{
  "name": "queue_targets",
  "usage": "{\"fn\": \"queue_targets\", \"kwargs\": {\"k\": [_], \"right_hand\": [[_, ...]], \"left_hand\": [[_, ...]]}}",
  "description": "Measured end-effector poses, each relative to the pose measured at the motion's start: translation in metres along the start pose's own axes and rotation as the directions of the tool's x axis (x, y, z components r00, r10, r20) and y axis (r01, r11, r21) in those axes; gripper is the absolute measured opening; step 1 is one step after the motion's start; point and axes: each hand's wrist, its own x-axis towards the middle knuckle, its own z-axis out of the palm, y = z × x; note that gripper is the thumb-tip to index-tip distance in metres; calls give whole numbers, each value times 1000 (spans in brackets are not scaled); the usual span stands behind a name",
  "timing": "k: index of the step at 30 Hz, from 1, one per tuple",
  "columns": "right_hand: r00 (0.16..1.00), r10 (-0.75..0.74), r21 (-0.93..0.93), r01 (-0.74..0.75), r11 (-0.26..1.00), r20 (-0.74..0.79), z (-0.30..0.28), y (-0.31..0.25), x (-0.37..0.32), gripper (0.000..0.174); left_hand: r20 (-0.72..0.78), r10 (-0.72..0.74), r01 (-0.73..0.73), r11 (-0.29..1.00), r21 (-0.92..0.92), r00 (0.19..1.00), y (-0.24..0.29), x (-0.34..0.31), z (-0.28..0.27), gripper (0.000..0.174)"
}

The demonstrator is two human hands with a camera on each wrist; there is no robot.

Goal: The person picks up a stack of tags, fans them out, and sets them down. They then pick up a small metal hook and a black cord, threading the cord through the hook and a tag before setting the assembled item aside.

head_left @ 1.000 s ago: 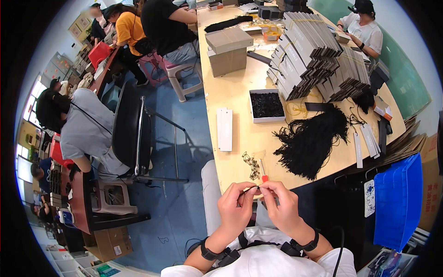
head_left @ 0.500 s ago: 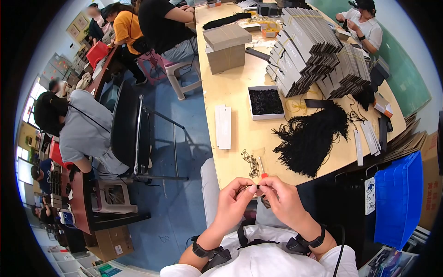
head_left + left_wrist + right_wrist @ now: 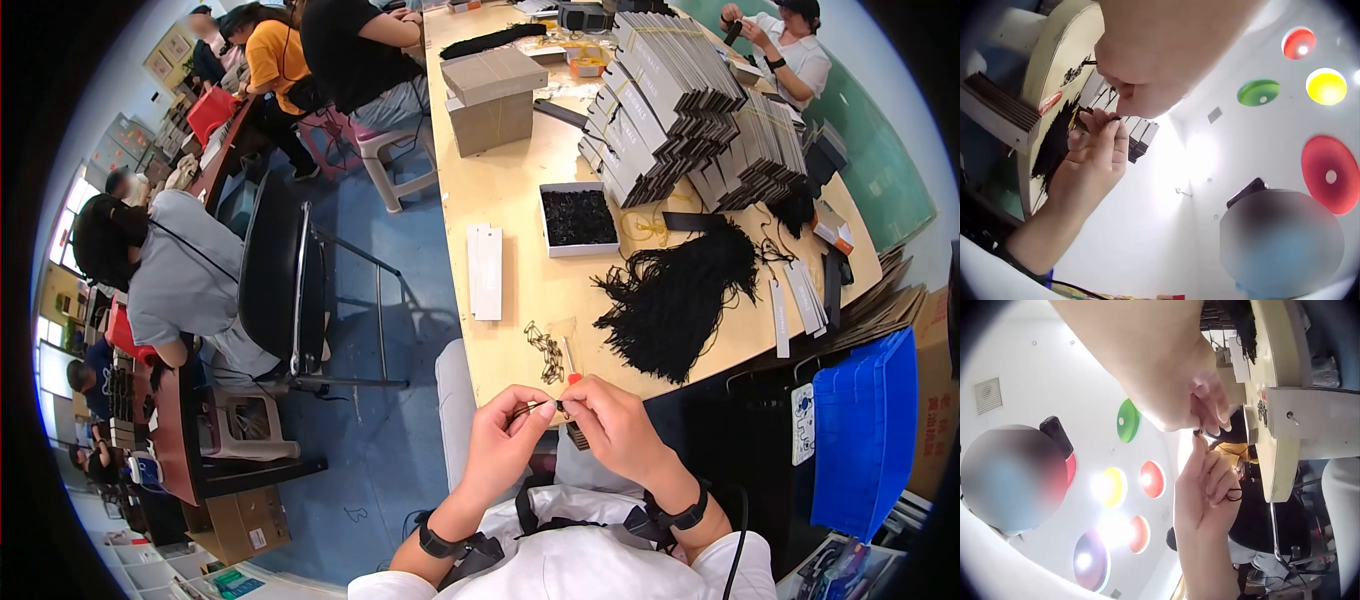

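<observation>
Both hands meet at the near table edge. In the head view my left hand pinches a thin dark cord; in the right wrist view its black loop sticks out past the fingers. My right hand pinches a small black piece at the left fingertips; its exact kind I cannot tell. Just below the fingers, a stack of grey tags stands on edge, partly hidden. Beyond the hands lie a red-handled tool and a heap of small bronze-coloured links.
On the table are white tags, a box of black bits, a bundle of black cords, banded grey tag stacks and a grey box. A blue bin stands right. Other people sit around.
Both hands stay together near the table edge, with small finger shifts. The cord and the small black piece show more between the fingertips. The person across has raised both hands with a dark item.
</observation>
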Motion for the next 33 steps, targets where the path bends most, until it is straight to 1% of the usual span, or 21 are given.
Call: {"fn": "queue_targets", "kwargs": {"k": [1, 2, 4, 5, 7, 11, 13, 14, 16, 17, 19, 20, 22, 24, 25, 26, 27, 28, 30, 31, 33], "right_hand": [[1000, 1, 0, -1, 1000, 0, -2, 1, 1, 7], [1000, -4, 0, 4, 1000, 28, -3, 0, 1, 8], [998, -7, 0, 7, 1000, 56, -6, 0, 3, 8], [998, -14, -15, 15, 1000, 66, -7, 1, 3, 8], [997, -18, -30, 20, 999, 76, -9, 0, 4, 8], [995, -33, -90, 42, 995, 93, -12, -1, 6, 8], [994, -48, -118, 59, 991, 98, -13, -1, 6, 7], [994, -61, -162, 76, 984, 94, -13, -1, 6, 8], [993, -75, -205, 92, 974, 91, -13, 0, 6, 9], [993, -94, -190, 105, 976, 68, -12, 2, 5, 9], [993, -111, -175, 118, 977, 46, -10, 5, 4, 9], [996, -75, -131, 80, 988, 46, -9, 6, 3, 9], [998, -37, -86, 41, 995, 47, -9, 7, 2, 9], [999, 16, 6, -17, 1000, 51, -9, 8, 2, 8], [999, 17, 6, -17, 1000, 51, -11, 7, 2, 8], [990, 82, 91, -93, 991, 117, -15, 6, 3, 8], [972, 141, 170, -173, 970, 188, -18, 6, 5, 8], [972, 141, 171, -174, 970, 188, -19, 6, 6, 8], [954, 195, 291, -258, 921, 229, -20, 6, 8, 9], [954, 195, 291, -258, 921, 229, -19, 6, 7, 9], [955, 207, 319, -268, 909, 214, -17, 7, 5, 11]], "left_hand": [[-28, 74, -71, 992, 106, 997, -2, -1, 0, 11], [-29, 73, -70, 992, 105, 997, -3, -1, 1, 11], [-77, 165, -145, 966, 215, 983, -4, -1, 5, 9], [-78, 164, -145, 966, 214, 983, -4, -1, 5, 9], [-77, 225, -193, 936, 295, 971, -5, -1, 5, 9], [-67, 223, -190, 927, 322, 973, -4, -1, 4, 10], [-9, 44, -42, 986, 160, 999, -5, 0, 1, 11], [-9, 43, -41, 986, 160, 999, -3, 2, 1, 11], [72, -126, 133, 985, -107, 989, 4, 5, 2, 12], [72, -126, 134, 985, -107, 989, 6, 6, 0, 12], [186, -307, 349, 897, -270, 933, 10, 6, -7, 12], [185, -308, 350, 897, -270, 933, 8, 6, -8, 12], [255, -337, 414, 831, -372, 906, 5, 7, -10, 13], [249, -337, 410, 836, -364, 908, 5, 6, -10, 12], [244, -337, 407, 841, -356, 909, 5, 6, -9, 12], [244, -337, 408, 841, -356, 909, 5, 5, -7, 12], [167, -269, 307, 911, -274, 949, 3, 4, -3, 12], [96, -190, 204, 962, -181, 977, 3, 3, 0, 13], [78, -169, 179, 974, -141, 982, 6, 1, 1, 13], [60, -147, 153, 983, -101, 987, 7, 0, 1, 13], [68, -141, 147, 984, -95, 988, 6, 0, -1, 14]]}}
